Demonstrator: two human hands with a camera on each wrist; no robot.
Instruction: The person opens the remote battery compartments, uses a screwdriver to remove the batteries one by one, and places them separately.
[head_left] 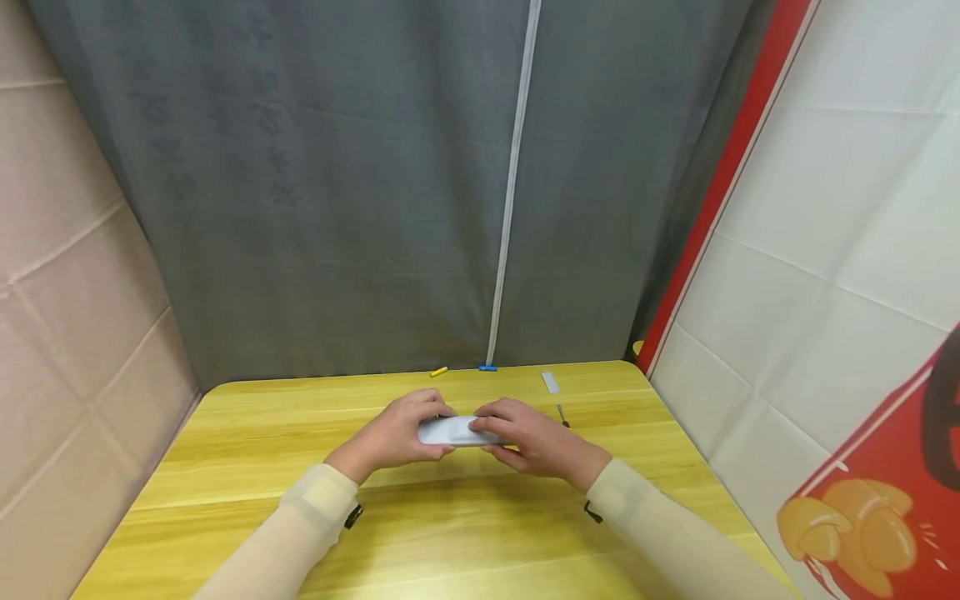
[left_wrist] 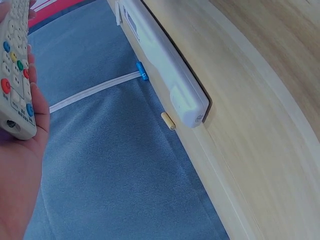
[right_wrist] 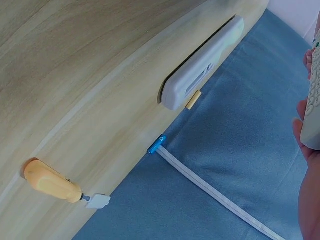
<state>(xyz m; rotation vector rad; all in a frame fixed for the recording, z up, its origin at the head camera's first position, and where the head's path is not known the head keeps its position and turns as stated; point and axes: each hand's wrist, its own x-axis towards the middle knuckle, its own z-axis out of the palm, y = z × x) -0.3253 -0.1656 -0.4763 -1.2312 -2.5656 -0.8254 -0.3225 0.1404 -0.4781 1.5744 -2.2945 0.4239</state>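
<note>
Both hands hold a white remote control (head_left: 446,430) level above the table, its plain back upward in the head view. My left hand (head_left: 397,429) grips one end, thumb below and fingers over the top. At the other end my right hand (head_left: 532,437) grips with fingertips on the back. Coloured buttons show on the underside of the remote (left_wrist: 16,82) in the left wrist view. A second long white casing (left_wrist: 167,65) lies on the table between the hands in both wrist views; the held remote and hands hide it in the head view.
A yellow battery (head_left: 438,371) and a blue battery (head_left: 487,367) lie along the table's far edge. To the right are a small pale plate (head_left: 550,382) and a screwdriver with an orange-yellow handle (right_wrist: 52,181). A grey curtain (head_left: 337,208) hangs behind the wooden table (head_left: 247,425).
</note>
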